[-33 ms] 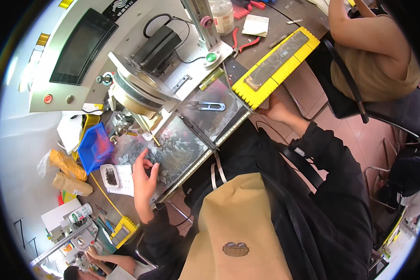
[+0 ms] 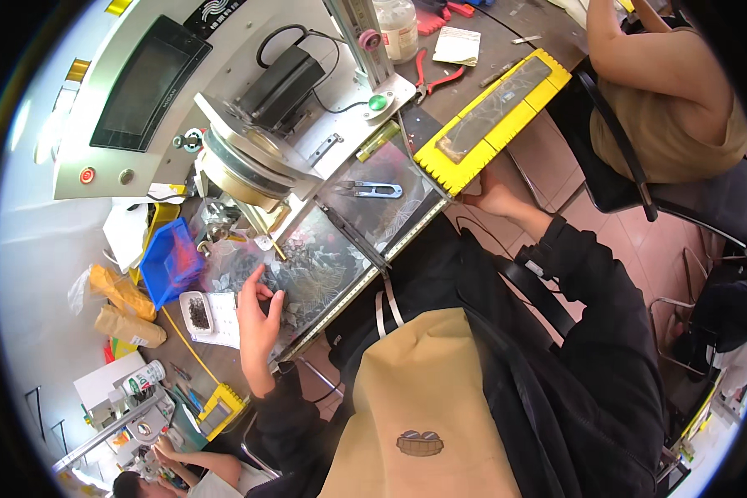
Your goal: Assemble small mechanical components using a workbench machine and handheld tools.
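My left hand (image 2: 260,324) rests at the near left edge of the machine's clear-covered, flower-patterned work surface (image 2: 319,270). Its index finger points forward, the thumb stands apart, and it holds nothing. Close by on its left is a small white tray (image 2: 195,314) of dark little pieces, lying on a white printed sheet (image 2: 224,319). My right hand (image 2: 496,199) is at the near corner of a yellow-rimmed tray (image 2: 481,162); that corner hides most of its fingers, so I cannot tell whether it grips anything. Blue-handled thread snips (image 2: 373,189) lie on the work surface between both hands.
The machine head with its round wheel (image 2: 245,170) and dark screen (image 2: 149,83) rises at the left. A blue bin (image 2: 170,264) sits beside it. Red-handled pliers (image 2: 433,79) and a jar (image 2: 396,33) stand farther back. Other people sit far right (image 2: 672,100) and lower left (image 2: 216,473).
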A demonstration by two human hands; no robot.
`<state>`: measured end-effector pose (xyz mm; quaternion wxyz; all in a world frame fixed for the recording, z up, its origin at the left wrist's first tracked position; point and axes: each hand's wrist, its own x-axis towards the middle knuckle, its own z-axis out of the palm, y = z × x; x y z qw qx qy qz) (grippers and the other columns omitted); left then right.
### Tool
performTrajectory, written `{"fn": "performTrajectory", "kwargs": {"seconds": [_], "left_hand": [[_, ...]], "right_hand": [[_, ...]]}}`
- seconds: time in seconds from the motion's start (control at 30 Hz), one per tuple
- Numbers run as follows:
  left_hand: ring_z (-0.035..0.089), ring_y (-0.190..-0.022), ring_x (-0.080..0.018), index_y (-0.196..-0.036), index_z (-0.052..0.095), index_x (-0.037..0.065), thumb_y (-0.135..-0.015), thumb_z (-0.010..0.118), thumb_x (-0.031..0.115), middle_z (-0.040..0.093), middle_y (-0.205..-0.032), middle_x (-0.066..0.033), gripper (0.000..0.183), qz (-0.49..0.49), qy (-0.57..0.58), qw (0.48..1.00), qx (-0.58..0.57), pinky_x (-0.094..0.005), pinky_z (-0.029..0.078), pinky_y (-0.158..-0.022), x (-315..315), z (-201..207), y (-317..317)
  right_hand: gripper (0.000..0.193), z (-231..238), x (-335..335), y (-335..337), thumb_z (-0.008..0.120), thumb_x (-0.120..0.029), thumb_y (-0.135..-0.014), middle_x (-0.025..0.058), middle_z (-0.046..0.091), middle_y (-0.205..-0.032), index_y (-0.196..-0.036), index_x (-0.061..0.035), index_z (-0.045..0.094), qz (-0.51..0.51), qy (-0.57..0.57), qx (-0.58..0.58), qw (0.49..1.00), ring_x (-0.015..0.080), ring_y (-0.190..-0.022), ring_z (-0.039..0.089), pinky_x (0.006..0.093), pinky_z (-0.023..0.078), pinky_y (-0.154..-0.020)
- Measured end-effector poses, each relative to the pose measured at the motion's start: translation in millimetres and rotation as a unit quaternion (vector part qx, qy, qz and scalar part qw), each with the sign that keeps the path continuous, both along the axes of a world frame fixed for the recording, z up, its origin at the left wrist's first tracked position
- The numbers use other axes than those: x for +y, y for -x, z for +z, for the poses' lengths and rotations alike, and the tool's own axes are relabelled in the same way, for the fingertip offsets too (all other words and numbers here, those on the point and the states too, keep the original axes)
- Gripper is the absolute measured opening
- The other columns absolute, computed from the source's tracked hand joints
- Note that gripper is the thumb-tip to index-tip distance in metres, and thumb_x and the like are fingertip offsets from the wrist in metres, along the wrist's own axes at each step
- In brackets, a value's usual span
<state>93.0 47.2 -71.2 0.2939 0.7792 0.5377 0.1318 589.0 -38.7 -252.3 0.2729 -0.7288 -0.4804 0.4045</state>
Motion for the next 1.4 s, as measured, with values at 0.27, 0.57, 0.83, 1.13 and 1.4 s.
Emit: {"fn": "performTrajectory", "kwargs": {"seconds": [0.27, 0.57, 0.83, 1.13, 1.4], "left_hand": [[0.052, -0.083, -0.0212, -0.139, 0.053, 0.004, -0.088, 0.07, 0.007, 0.053, -0.085, -0.0057, 0.054, 0.018, -0.006, 0.999, 0.031, -0.0334, 0.045, -0.08, -6.7, 4.1, -2.7], [0.048, -0.079, -0.0139, -0.139, 0.051, 0.002, -0.091, 0.067, 0.005, 0.048, -0.084, -0.0014, 0.05, 0.039, 0.038, 0.998, 0.013, -0.0273, 0.044, -0.077, 0.3, 3.6, -3.7], [0.047, -0.079, -0.0126, -0.14, 0.05, 0.003, -0.094, 0.065, 0.005, 0.047, -0.084, -0.001, 0.049, 0.026, 0.033, 0.999, -0.003, -0.0261, 0.043, -0.075, 0.9, 1.2, -1.0], [0.048, -0.076, -0.0124, -0.141, 0.048, 0.003, -0.095, 0.065, 0.007, 0.049, -0.083, -0.0011, 0.049, 0.014, 0.037, 0.999, 0.017, -0.0268, 0.043, -0.073, 4.9, 3.2, -1.6], [0.048, -0.074, -0.0122, -0.14, 0.047, 0.003, -0.097, 0.063, 0.008, 0.05, -0.081, -0.0014, 0.047, 0.018, 0.054, 0.998, 0.016, -0.0268, 0.043, -0.07, 8.2, -1.7, -3.1]], "right_hand": [[0.026, 33.1, -15.4, -18.8, 0.064, -0.024, -0.096, 0.0129, 0.067, -0.08, -0.093, 0.0021, 0.065, 0.036, 0.077, 0.028, 0.996, 0.0254, -0.079, 0.067, 0.0366, 0.052, -0.074], [0.039, 14.2, -134.3, -102.9, 0.045, -0.031, -0.105, 0.0159, 0.065, -0.08, -0.089, 0.0011, 0.06, 0.01, 0.003, -0.061, 0.998, 0.0339, -0.078, 0.065, 0.0428, 0.048, -0.074], [0.039, 19.9, -238.6, -130.8, 0.036, -0.03, -0.108, 0.0205, 0.064, -0.081, -0.091, -0.0014, 0.057, -0.035, 0.097, -0.182, 0.978, 0.0416, -0.086, 0.063, 0.0478, 0.048, -0.078], [0.04, 9.0, -406.1, -180.9, 0.042, -0.032, -0.107, 0.023, 0.066, -0.085, -0.1, 0.004, 0.059, -0.139, 0.158, -0.226, 0.951, 0.0433, -0.088, 0.064, 0.047, 0.049, -0.079], [0.033, 42.2, -598.1, -240.5, 0.044, -0.029, -0.103, 0.0259, 0.069, -0.099, -0.104, -0.0011, 0.062, -0.122, 0.292, -0.42, 0.85, 0.0446, -0.097, 0.065, 0.0528, 0.051, -0.082]]}}
